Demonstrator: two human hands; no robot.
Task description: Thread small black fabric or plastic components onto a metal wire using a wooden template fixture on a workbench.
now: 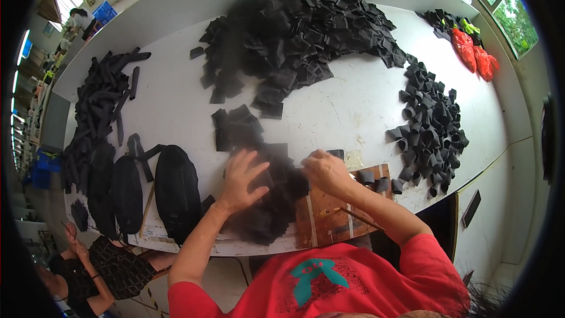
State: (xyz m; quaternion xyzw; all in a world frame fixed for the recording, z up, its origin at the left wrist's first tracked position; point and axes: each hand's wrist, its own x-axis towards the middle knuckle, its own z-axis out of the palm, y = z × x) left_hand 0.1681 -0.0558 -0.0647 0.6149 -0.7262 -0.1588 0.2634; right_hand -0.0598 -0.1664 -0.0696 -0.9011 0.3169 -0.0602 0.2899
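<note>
My left hand (242, 181) rests on a loose stack of flat black fabric pieces (268, 218) near the table's front edge, its fingers spread. Just right of it, my right hand (325, 172) has its fingers pressed together at the stack's edge; what they pinch, if anything, is hidden. A wooden board (329, 215) lies under my right forearm, with a thin brown stick (360, 218) on it. Several small folded black loops (381, 184) sit along the board's far right corner. The stack is partly blurred.
A large heap of flat black pieces (318, 29) covers the table's far side. Folded black loops (432, 123) are piled right, black fabric tubes (103, 94) left. Long black padded pieces (178, 191) lie front left. Red plastic bags (465, 47) lie far right. Another person (88, 271) is at lower left.
</note>
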